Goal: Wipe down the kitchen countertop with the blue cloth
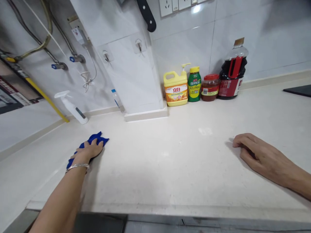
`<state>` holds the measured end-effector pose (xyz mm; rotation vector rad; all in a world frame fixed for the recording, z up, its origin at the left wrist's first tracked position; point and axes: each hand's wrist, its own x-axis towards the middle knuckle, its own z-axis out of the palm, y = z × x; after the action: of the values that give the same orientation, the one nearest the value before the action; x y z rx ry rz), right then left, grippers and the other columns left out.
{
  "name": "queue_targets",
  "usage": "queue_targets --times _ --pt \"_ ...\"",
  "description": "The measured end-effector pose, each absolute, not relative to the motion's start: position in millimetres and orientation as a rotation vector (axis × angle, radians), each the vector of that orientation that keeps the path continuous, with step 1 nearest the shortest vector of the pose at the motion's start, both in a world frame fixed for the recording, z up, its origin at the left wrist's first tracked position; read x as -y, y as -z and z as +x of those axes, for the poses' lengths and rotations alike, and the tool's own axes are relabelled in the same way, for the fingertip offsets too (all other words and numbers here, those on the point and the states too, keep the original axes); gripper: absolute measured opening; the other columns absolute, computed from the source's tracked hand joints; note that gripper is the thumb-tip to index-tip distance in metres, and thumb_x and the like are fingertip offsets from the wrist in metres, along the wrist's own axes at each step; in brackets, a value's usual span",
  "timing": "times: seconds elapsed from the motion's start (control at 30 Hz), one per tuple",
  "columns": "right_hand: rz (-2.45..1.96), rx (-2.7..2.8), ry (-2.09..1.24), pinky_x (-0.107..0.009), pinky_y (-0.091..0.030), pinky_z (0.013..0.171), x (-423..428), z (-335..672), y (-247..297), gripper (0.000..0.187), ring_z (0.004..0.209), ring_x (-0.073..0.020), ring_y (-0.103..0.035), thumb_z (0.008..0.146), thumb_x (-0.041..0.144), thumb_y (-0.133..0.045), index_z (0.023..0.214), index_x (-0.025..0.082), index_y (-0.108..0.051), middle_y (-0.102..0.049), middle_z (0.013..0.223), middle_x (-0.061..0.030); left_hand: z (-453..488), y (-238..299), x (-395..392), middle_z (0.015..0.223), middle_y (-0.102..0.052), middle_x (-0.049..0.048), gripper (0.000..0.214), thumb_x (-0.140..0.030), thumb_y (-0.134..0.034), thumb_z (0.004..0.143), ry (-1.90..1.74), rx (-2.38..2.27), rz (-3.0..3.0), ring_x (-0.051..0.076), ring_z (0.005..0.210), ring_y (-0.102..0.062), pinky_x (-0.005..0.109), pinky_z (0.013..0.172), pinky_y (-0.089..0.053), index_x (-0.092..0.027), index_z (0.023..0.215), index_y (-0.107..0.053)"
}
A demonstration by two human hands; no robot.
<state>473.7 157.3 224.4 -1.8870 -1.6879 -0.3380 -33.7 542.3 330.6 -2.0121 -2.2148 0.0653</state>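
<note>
My left hand [87,152], with a silver bangle at its wrist, presses down on a crumpled blue cloth [96,136] on the pale countertop [155,171]. Its fingers grip the cloth from above, and folds of blue stick out around them. Over on the right side, my right hand [263,158] rests on the counter, loosely curled, with a gap between thumb and forefinger. Nothing shows in it, though the undersides of its fingers are hidden.
Along the wall stand a yellow detergent jug [176,94], a green bottle [194,85], a red-lidded jar [210,88] and a large dark sauce bottle [232,72]. A white spray bottle [73,108] and clear bottle [118,101] stand left. A knife handle [147,14] hangs above.
</note>
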Motion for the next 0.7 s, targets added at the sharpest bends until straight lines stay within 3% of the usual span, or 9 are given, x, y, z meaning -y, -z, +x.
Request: queue_targets --times 0.13,0.23,0.7 --pt "-1.889 1.674 0.332 -0.038 -0.052 0.089 -156 476 -221 0.019 0.106 -0.0216 -0.066 0.096 0.024 -0.042 0.11 0.031 -0.052 -0.064 0.121 -0.0071 10 -327 -569 0.172 -0.024 0.0127 0.074 -0.062 -0.019 0.098 -0.083 2.259 -2.122 0.053 0.15 -0.03 0.079 0.112 -0.034 -0.028 0.162 -0.032" --pt "-1.867 1.681 0.359 -0.039 -0.053 0.087 -156 477 -222 0.02 0.105 -0.0224 -0.067 0.095 0.024 -0.044 0.11 0.032 -0.053 -0.065 0.12 -0.0084 43 -325 -577 0.173 -0.021 0.011 0.076 -0.064 -0.02 0.096 -0.041 2.223 -2.198 0.052 0.152 -0.027 0.08 0.117 -0.025 -0.029 0.163 -0.03" --pt "-1.855 1.674 0.256 -0.035 -0.052 0.082 -160 466 -235 0.019 0.097 -0.0216 -0.065 0.092 0.015 -0.043 0.105 0.025 -0.054 -0.063 0.112 -0.0073 172 -315 -512 0.175 -0.018 0.0073 0.074 -0.058 -0.02 0.095 -0.038 1.927 -2.489 0.049 0.153 -0.023 0.079 0.118 -0.023 -0.028 0.161 -0.035"
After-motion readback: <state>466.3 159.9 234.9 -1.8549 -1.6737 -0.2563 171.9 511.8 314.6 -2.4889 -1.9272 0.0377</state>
